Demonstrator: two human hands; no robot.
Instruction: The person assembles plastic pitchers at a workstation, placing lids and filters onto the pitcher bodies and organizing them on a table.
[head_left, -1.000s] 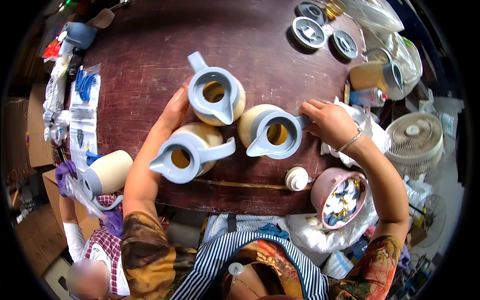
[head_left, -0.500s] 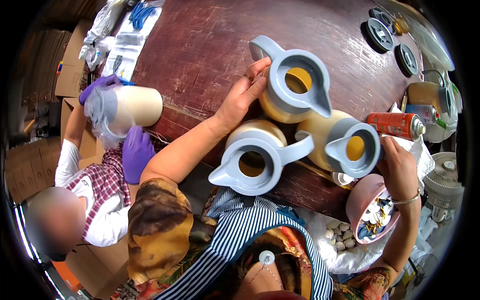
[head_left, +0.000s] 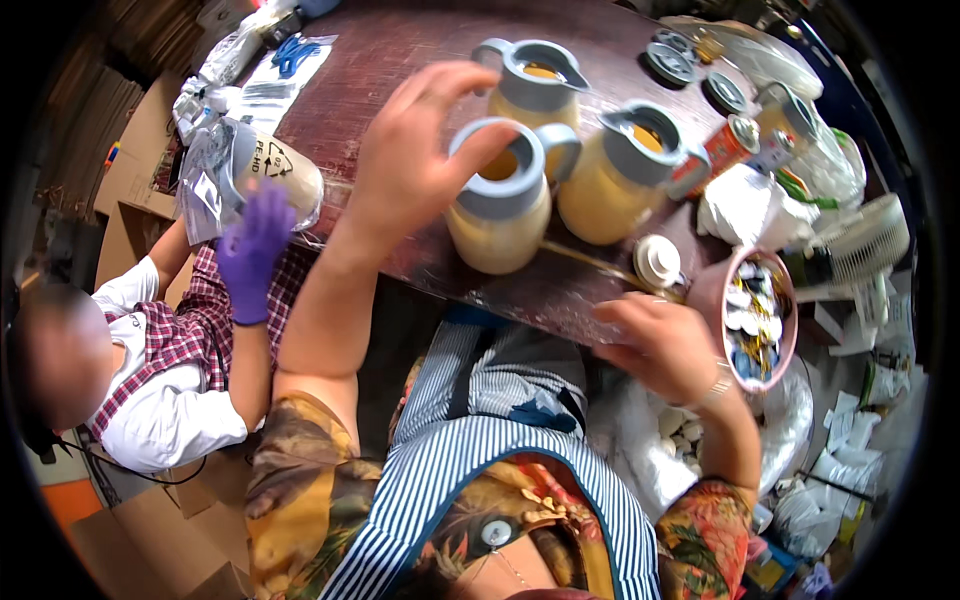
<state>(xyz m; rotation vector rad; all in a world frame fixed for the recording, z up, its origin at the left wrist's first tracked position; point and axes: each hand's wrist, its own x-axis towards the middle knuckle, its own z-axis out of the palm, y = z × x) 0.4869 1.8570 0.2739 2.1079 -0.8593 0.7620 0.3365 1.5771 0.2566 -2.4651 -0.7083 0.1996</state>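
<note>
Three cream jugs with grey collars, spouts and handles stand upright and uncapped on the table: a far jug [head_left: 535,105], a near jug [head_left: 497,235] and a right jug [head_left: 607,190]. Blurred by motion, my left hand [head_left: 425,150] is raised beside the near jug, fingers and thumb apart. It partly covers that jug's rim in view; I cannot tell whether it touches. My right hand [head_left: 665,345], also blurred, hovers by the table's front edge with its fingers apart and nothing visible in it. A white round-topped container [head_left: 658,262] stands just beyond it.
To the left, a co-worker's purple-gloved hand [head_left: 255,235] is beside a bagged jug [head_left: 285,180]. A pink tub [head_left: 727,300] of small parts stands at right, near a spray can [head_left: 715,155] and a white fan [head_left: 860,245]. Dark round lids [head_left: 670,62] lie at the far right.
My left hand has come off the far jug and moved nearer. My right hand has let go of the right jug and drawn back. The view has shifted; the co-worker's bag covers more of their jug.
</note>
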